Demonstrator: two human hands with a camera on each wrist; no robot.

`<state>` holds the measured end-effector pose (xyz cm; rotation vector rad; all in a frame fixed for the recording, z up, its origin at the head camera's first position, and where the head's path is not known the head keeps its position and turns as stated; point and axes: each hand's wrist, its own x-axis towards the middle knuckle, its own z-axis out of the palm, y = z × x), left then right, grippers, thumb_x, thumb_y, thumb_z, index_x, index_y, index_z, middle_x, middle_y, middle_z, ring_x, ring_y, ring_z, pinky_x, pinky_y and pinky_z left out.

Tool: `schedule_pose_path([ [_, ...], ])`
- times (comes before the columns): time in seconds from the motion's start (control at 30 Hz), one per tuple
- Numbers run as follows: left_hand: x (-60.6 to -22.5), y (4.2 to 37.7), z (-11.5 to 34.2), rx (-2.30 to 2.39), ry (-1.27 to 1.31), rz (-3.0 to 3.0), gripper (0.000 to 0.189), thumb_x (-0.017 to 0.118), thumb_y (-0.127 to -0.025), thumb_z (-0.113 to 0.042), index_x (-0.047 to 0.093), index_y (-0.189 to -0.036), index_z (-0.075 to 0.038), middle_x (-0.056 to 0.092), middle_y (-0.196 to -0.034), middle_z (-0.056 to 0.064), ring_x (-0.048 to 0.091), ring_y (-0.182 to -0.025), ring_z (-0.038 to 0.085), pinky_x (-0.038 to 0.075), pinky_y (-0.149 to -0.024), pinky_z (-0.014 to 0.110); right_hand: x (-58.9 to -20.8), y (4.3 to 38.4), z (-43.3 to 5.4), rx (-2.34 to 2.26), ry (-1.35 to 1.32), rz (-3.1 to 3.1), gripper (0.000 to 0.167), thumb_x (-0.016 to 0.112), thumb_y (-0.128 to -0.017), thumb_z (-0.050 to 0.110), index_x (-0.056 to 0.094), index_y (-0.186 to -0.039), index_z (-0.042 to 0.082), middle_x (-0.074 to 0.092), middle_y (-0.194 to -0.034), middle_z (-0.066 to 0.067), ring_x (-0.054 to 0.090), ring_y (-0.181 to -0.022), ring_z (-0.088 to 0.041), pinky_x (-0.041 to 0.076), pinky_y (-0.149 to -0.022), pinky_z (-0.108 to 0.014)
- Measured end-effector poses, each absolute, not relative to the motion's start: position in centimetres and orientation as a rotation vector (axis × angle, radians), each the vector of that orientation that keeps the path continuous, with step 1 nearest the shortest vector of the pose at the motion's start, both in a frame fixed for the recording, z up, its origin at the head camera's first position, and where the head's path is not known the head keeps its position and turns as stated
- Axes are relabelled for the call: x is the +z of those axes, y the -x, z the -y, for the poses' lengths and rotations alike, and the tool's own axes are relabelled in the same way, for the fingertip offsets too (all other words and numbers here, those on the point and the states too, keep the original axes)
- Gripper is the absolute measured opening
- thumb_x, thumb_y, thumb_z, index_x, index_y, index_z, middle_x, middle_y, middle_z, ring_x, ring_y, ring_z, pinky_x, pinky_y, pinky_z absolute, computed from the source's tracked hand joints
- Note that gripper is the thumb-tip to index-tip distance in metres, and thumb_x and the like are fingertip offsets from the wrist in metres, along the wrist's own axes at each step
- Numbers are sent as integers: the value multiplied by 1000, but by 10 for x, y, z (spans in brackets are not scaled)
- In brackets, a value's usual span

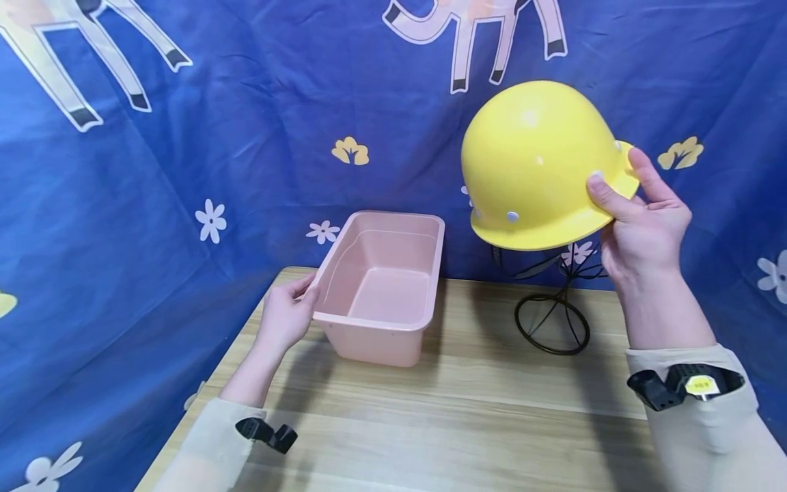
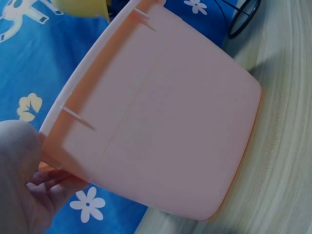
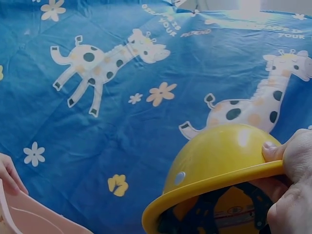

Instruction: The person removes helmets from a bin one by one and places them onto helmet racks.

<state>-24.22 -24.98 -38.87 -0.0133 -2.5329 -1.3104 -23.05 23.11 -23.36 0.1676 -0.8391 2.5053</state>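
Observation:
A yellow hard hat [image 1: 531, 164] is up in the air at the right, its dome upward. My right hand [image 1: 648, 229] grips it at the brim, thumb on the outer shell and fingers around the edge. In the right wrist view the dark inner straps [image 3: 209, 207] show under the shell. My left hand [image 1: 285, 311] pinches the left rim of a pink plastic tub [image 1: 375, 342]. The tub has nothing in it. In the left wrist view its side wall [image 2: 165, 112] fills the middle, with the fingers at its rim.
A black wire stand [image 1: 553, 324] with a round base is on the wooden table [image 1: 467, 424], below the hard hat and right of the tub. Behind the table hangs a blue cloth [image 1: 264, 137] printed with animals and flowers.

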Motion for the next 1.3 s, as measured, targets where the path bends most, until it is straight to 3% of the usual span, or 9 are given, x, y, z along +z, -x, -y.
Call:
schedule_pose_path([
  [0.37, -388, 242, 249, -1313, 10, 2539, 42, 61, -107, -19, 62, -146, -1, 67, -135, 22, 70, -116, 35, 59, -93, 46, -244, 224, -260, 2505, -133, 821, 74, 76, -71, -35, 70, -136, 0, 59, -149, -13, 67, -126, -34, 60, -81, -45],
  [0.63, -387, 241, 249, -1292, 14, 2544, 42, 60, -108, -20, 62, -146, -1, 67, -135, 23, 69, -117, 35, 58, -95, 46, -252, 224, -277, 2465, -139, 772, 76, 73, -69, -39, 67, -137, -6, 61, -147, -17, 66, -126, -35, 59, -81, -45],
  [1.3, -390, 245, 249, -1230, 28, 2543, 42, 62, -108, -22, 64, -145, -3, 69, -132, 22, 70, -113, 35, 59, -92, 48, -286, 221, -310, 2504, -23, 615, 71, 73, -77, -32, 68, -139, 0, 61, -148, -10, 66, -127, -32, 60, -84, -44],
])
